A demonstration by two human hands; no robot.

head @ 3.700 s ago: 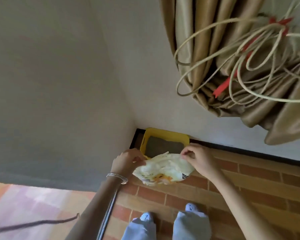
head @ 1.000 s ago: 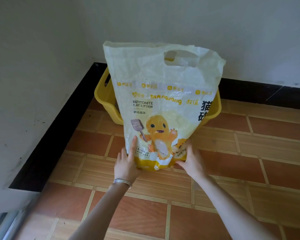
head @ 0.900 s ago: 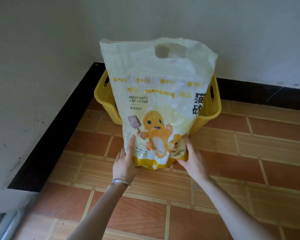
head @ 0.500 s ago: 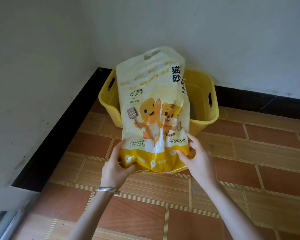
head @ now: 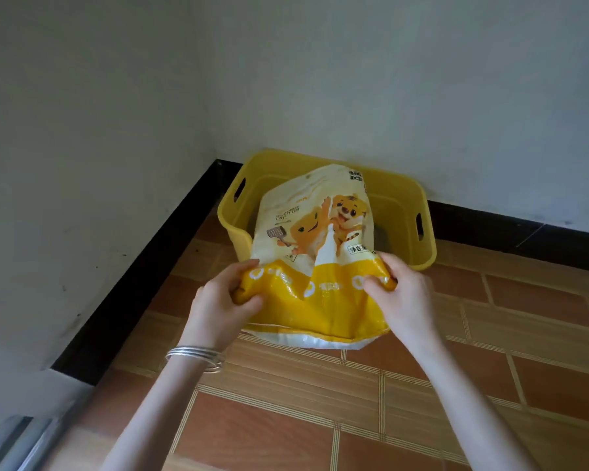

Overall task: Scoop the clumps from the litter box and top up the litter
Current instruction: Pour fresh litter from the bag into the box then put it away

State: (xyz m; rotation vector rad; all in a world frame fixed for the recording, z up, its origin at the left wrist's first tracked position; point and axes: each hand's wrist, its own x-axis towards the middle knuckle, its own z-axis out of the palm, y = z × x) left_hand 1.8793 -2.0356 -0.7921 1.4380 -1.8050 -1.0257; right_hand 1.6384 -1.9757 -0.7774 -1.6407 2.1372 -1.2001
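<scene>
Tipped forward since half a second ago, one bag now lies with its top end in one box.
Head view: left hand at 9 o'clock and right hand at 3 clench its yellow bottom, fingers curled into the plastic; box at 12 against the wall, two handle slots showing.

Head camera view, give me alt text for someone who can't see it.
A person's left hand and right hand grip the bottom corners of a yellow and white cat litter bag, tipped top-first into a yellow litter box. The box stands on a brown tiled floor in a white-walled corner.
</scene>
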